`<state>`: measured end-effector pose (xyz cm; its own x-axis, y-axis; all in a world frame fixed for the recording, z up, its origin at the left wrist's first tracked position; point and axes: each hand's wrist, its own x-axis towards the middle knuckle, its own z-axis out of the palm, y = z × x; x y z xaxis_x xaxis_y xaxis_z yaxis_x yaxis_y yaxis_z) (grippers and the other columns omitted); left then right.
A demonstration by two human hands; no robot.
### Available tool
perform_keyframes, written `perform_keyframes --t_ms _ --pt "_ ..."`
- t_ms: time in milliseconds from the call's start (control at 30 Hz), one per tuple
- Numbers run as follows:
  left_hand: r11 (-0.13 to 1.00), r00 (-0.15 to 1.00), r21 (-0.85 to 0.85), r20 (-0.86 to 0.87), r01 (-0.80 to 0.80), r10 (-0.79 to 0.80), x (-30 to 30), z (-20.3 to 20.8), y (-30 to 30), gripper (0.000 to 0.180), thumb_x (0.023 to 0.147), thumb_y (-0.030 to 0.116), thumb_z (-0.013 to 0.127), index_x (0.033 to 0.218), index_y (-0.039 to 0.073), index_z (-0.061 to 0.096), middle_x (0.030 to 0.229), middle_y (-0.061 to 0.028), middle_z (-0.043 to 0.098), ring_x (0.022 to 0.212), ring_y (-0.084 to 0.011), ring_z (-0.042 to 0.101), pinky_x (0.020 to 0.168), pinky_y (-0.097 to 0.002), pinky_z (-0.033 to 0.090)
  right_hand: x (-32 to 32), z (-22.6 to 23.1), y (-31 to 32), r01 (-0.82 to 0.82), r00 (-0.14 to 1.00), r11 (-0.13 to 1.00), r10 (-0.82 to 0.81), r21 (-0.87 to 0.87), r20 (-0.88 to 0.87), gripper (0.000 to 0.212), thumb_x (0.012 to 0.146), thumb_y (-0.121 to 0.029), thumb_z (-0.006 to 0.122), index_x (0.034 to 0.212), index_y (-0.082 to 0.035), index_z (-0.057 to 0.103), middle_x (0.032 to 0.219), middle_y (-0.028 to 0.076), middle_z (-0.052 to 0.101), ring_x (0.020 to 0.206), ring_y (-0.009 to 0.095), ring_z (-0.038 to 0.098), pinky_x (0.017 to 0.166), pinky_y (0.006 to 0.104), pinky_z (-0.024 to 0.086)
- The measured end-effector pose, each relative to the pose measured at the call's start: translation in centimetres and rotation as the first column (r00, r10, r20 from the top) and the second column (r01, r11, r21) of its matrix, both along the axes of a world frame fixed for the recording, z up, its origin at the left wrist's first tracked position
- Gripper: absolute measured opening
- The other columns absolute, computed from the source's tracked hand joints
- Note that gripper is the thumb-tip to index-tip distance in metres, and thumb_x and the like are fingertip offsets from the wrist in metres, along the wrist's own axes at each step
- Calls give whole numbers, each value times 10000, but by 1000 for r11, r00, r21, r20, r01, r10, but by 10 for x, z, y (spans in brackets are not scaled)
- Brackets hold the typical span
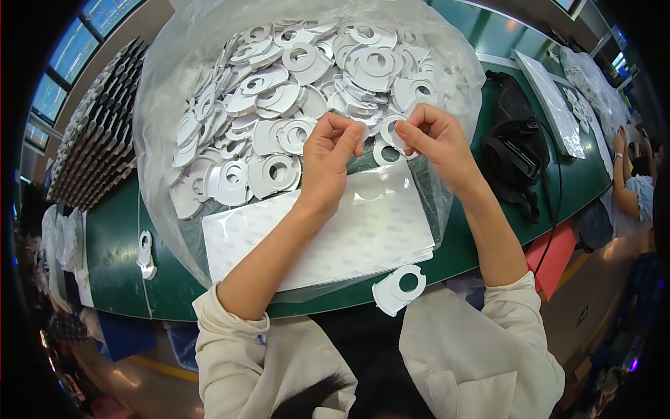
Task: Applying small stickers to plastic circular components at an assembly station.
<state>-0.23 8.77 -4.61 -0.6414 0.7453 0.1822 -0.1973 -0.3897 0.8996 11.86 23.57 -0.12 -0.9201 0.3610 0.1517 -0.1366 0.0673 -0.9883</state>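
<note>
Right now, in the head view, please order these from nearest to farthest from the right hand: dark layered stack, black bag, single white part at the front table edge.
1. Black bag, just right of the right hand.
2. White part, front edge of the green table.
3. Dark layered stack, far left.

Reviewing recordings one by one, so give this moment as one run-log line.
left hand: curled, grip unclear | right hand: curled, grip unclear | nearer: white sheets | beyond: piled white parts on translucent plastic
</note>
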Motion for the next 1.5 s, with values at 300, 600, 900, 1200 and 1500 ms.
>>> perform_keyframes --t_ms 300,600,900,1200,1500 --pt "990 970 -130 243 49 -16 6 19 0 647 983 526 204 1218 34 553 1065 -34 600 1013 -141 472 855 -291 380 -5 2 -10 82 994 997 -82 -5 -75 419 994 -353 391 1231 -38 531 1202 88 550 1076 155 514 842 319 504" --pt "958 869 71 405 279 -283 -1 11 -5 651 978 523 229 1149 24 611 1146 -57 598 1044 -163 478 891 -308 376 -7 -10 -5 203 931 841 -8 501 -364 623 769 58 668 1332 -59 429 1058 64 614 981 142 567 851 285 471" --pt "935 938 -354 -319 16 -137 7 12 -7 350 942 346 510 989 23 636 909 -35 642 815 -92 563 711 -236 440 -6 0 -12 218 954 974 -226 -63 -197 532 835 15 631 1260 -2 311 849 93 611 766 116 597 701 230 486" --pt "984 975 -179 -221 -14 -27 16 17 -4 139 880 154 610 891 16 606 782 5 604 727 -42 521 644 -200 401 -3 -5 -17 90 982 996 -86 16 -166 520 873 -41 605 1319 -20 339 882 94 645 773 117 612 690 234 503" --pt "988 994 -112 -51 -106 101 4 9 -4 121 908 153 557 904 32 575 778 11 566 723 -57 480 684 -201 390 -4 0 -13 92 995 969 -101 -230 -26 343 905 -140 575 1227 -29 539 1142 73 565 976 107 540 761 254 504"
